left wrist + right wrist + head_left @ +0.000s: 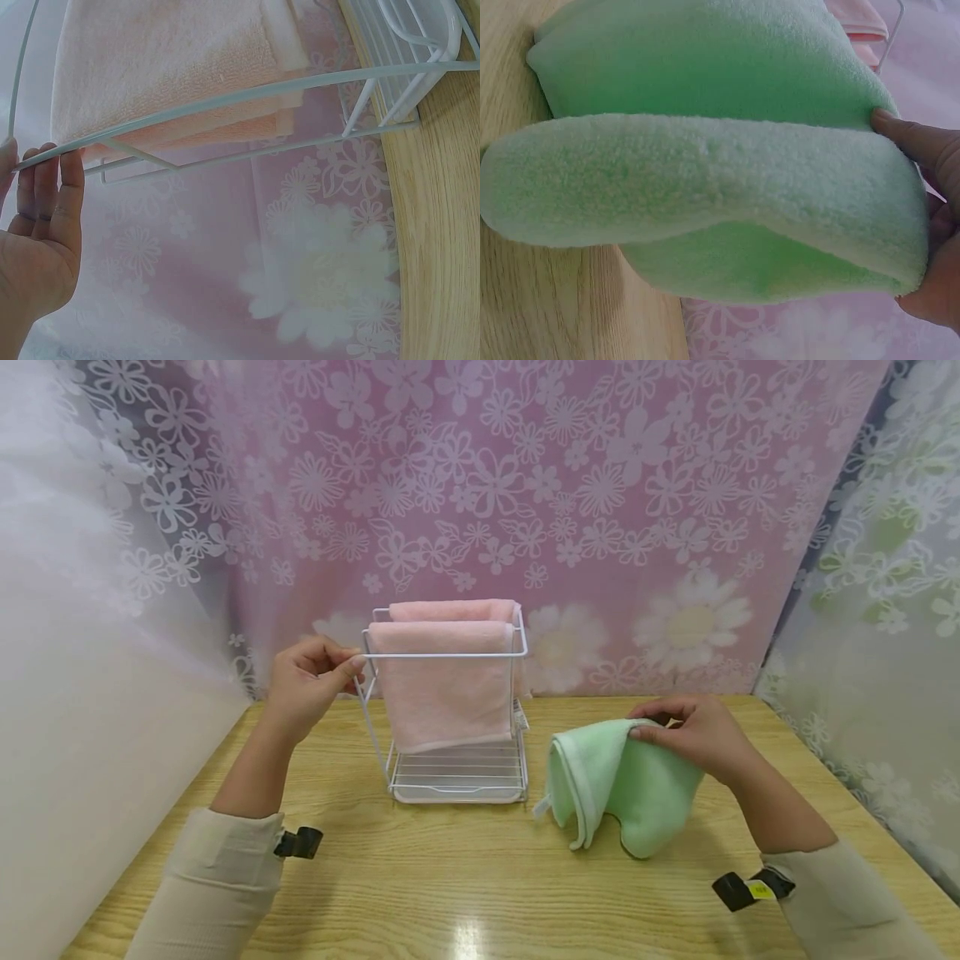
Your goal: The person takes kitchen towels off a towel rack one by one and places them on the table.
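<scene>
A white wire towel rack (pixel 457 788) stands on the table with pink towels (pixel 446 685) draped over its rear and middle bars. My left hand (pixel 307 681) pinches the left end of the rack's front top bar between thumb and fingers; the left wrist view shows the fingers (pixel 46 187) against that wire. On the right, my right hand (pixel 697 735) grips a light green towel (pixel 652 785) by its upper edge, and the cloth hangs in folds down to about the tabletop. In the right wrist view the thumb (pixel 900 131) presses on the green towel, with some fingers hidden behind it.
The wooden table (pixel 420 877) ends at a pink flowered curtain (pixel 480 485) behind the rack. White sheeting (pixel 105 652) walls the left side, and a flowered sheet (pixel 885 635) the right. A white label (pixel 521 717) hangs by the pink towels.
</scene>
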Demonstrator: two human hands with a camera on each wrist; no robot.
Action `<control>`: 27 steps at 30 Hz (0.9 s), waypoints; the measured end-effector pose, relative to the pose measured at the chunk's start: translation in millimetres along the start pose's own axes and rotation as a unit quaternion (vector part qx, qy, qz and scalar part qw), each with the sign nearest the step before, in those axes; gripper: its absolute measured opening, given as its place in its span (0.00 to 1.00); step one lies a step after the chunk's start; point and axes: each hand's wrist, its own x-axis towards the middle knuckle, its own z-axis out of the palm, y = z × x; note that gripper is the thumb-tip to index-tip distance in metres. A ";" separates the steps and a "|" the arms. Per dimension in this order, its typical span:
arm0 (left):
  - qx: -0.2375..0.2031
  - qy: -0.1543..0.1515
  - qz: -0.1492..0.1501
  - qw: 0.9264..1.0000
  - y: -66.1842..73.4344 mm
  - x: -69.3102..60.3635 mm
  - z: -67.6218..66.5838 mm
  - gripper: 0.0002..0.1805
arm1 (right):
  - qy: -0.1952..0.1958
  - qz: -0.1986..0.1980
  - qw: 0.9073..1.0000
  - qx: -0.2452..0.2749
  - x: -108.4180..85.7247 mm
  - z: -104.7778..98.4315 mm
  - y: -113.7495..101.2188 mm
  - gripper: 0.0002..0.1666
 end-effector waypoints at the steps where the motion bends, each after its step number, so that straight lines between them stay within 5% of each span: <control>1: -0.001 0.000 0.000 1.000 0.1 -0.1 -0.1 0.07 | -0.003 0.000 1.000 -0.001 1.7 -0.8 1.3 0.16; 13: 0.008 0.000 0.003 1.000 0.9 -0.3 -0.4 0.06 | -0.066 0.003 0.998 0.013 27.2 -11.1 15.6 0.17; 27: 0.005 -0.003 -0.001 1.000 1.7 -0.4 0.3 0.08 | -0.114 0.012 0.993 -0.032 60.8 -15.3 23.7 0.23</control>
